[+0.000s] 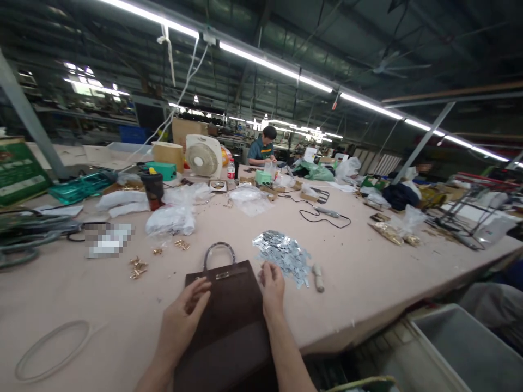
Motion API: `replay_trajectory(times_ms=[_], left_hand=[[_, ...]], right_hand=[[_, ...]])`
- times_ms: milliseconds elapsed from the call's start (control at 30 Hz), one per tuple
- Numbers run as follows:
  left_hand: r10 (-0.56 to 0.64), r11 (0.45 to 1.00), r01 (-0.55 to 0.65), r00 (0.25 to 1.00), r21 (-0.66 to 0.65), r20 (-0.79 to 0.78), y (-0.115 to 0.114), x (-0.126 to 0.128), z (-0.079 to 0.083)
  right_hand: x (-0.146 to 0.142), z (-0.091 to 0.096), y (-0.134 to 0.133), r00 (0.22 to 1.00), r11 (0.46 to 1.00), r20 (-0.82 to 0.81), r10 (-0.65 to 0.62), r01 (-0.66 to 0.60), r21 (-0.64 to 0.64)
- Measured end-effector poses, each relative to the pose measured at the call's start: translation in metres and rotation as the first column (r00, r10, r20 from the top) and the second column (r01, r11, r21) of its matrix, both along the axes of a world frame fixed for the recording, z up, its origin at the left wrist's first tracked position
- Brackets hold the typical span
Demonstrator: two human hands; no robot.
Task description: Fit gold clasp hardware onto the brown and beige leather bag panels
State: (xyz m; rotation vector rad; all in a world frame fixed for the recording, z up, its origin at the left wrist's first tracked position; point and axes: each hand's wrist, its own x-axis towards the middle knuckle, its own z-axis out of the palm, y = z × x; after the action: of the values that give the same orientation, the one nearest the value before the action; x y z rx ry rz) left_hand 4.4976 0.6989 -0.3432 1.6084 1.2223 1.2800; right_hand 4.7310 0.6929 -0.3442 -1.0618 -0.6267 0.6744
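Handbag (226, 321), dark brown, lies at the near edge of the table (368, 272) — left hand (182, 314) loosely parted over its upper left side, right hand (273, 288) bunched by its upper right edge — whether gripping anything I can't tell.

Crowded workshop all around

A white fan (203, 156) stands on the far side of the desk (359, 272), a red-labelled bottle (231, 169) just beside it. Left of them sits a teal box (161, 171), near a dark pot (153, 190). A grey tool (328, 212) lies farther right, its black cable (350, 221) looped. Farther back, a co-worker (258, 150) bends forward beneath strip lights (261, 62); a ceiling fan (384, 67) hangs to the right
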Motion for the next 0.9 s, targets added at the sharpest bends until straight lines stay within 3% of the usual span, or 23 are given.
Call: replay_trajectory(times_ms=[100,200,300,367,533,700,800,900], left_hand=[[0.037,0.991,-0.004,0.969,0.136,-0.243,0.008,0.008,0.0],[0.042,0.977,0.068,0.872,0.204,-0.487,0.025,0.025,0.008],[-0.025,0.983,0.144,0.723,0.116,-0.69,0.043,0.045,0.017],[-0.085,0.983,0.177,0.666,0.046,-0.741,0.051,0.056,0.02],[-0.134,0.984,0.178,0.689,-0.012,-0.712,0.067,0.066,0.026],[-0.175,0.983,0.174,0.829,-0.052,-0.531,0.083,0.066,0.038],[-0.27,0.962,0.268,0.894,-0.054,-0.358,0.081,0.076,0.044],[-0.365,0.93,0.364,0.911,-0.043,-0.192,0.061,0.094,0.04]], right_hand=[[0.014,-0.016,0.003,0.989,0.994,-0.114,0.093,-0.099,-0.044],[0.016,-0.022,0.002,0.988,0.987,-0.06,0.142,-0.146,-0.062],[0.014,-0.024,-0.001,0.989,0.988,0.056,0.137,-0.132,-0.085],[0.014,-0.025,-0.002,0.986,0.988,0.1,0.132,-0.122,-0.099],[0.014,-0.023,-0.005,0.976,0.985,0.168,0.141,-0.121,-0.123],[0.01,-0.014,-0.01,0.952,0.976,0.237,0.194,-0.162,-0.147],[0.009,-0.01,-0.011,0.968,0.979,0.163,0.19,-0.175,-0.103],[0.011,-0.005,-0.012,0.983,0.985,-0.061,0.173,-0.174,-0.013]])
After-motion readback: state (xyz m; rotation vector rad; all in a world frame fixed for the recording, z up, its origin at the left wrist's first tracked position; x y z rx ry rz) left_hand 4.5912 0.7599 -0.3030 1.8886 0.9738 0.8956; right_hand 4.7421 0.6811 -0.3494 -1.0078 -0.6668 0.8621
